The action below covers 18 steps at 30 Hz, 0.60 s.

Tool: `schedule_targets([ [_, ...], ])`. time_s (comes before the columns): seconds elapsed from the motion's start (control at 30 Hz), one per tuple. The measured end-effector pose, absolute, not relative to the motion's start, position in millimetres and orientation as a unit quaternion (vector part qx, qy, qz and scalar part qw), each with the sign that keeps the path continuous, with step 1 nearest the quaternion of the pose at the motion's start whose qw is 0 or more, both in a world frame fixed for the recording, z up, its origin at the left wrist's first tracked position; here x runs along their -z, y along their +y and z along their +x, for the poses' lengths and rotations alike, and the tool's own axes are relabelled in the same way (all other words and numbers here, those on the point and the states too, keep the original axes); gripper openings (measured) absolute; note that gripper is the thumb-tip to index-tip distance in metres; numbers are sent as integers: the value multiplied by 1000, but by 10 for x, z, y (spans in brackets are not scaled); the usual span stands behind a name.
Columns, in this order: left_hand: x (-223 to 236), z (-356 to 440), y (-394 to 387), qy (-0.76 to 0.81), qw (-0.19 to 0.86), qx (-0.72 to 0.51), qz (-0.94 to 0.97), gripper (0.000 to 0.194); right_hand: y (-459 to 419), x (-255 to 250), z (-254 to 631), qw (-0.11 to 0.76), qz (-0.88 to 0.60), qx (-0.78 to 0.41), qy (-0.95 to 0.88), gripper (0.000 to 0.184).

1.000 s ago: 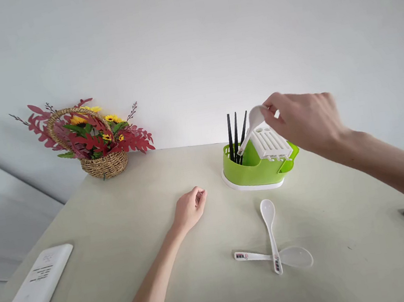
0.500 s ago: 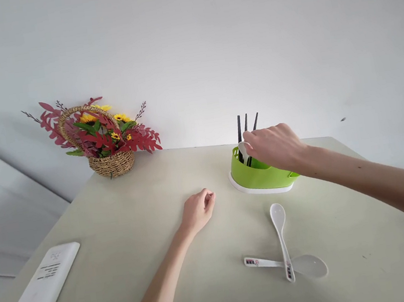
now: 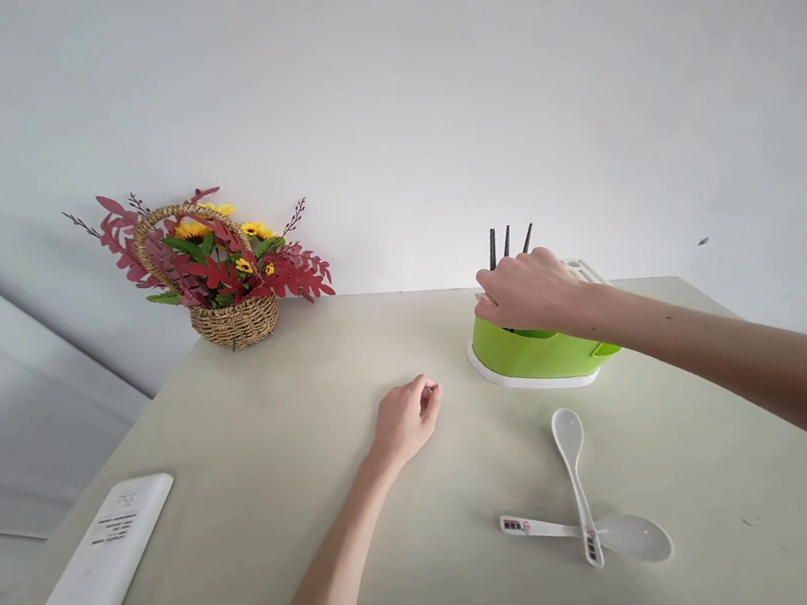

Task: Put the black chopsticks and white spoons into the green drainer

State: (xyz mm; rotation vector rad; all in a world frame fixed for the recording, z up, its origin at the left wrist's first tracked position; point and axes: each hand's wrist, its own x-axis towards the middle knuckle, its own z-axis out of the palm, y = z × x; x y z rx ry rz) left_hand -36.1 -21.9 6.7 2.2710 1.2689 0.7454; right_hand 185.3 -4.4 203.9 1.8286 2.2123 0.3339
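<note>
My right hand (image 3: 530, 292) reaches over the green cutlery holder (image 3: 533, 359), its fingers closed on a white spoon (image 3: 480, 298). Only a sliver of that spoon shows beside the fingertips; the rest is hidden by the hand. Several black chopsticks (image 3: 493, 249) stand upright in the holder behind the hand. My left hand (image 3: 406, 415) rests on the table in a loose fist with nothing in it. Two more white spoons lie crossed in front of the holder: one spoon (image 3: 568, 435) points away from me, on top of a sideways spoon (image 3: 640, 536).
A wicker basket (image 3: 236, 324) of red leaves and yellow flowers stands at the back left against the wall. A white flat device (image 3: 99, 570) with a cable lies at the table's left edge. The holder sits on a white base (image 3: 537, 383).
My right hand has shifted left across the holder's opening and covers the spoon more. The whole view has slid slightly; my left hand and the crossed spoons stay as they were.
</note>
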Motion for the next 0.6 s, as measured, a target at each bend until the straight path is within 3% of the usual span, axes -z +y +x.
schedule_targets([
  [0.33,-61,-363,-221,456,217,-270,820,29,109,-2011,1911,121,628,-84,764,59],
  [0.6,-72,-358,-224,458,216,-269,819,30,119,-1973,2003,135,623,-78,766,49],
])
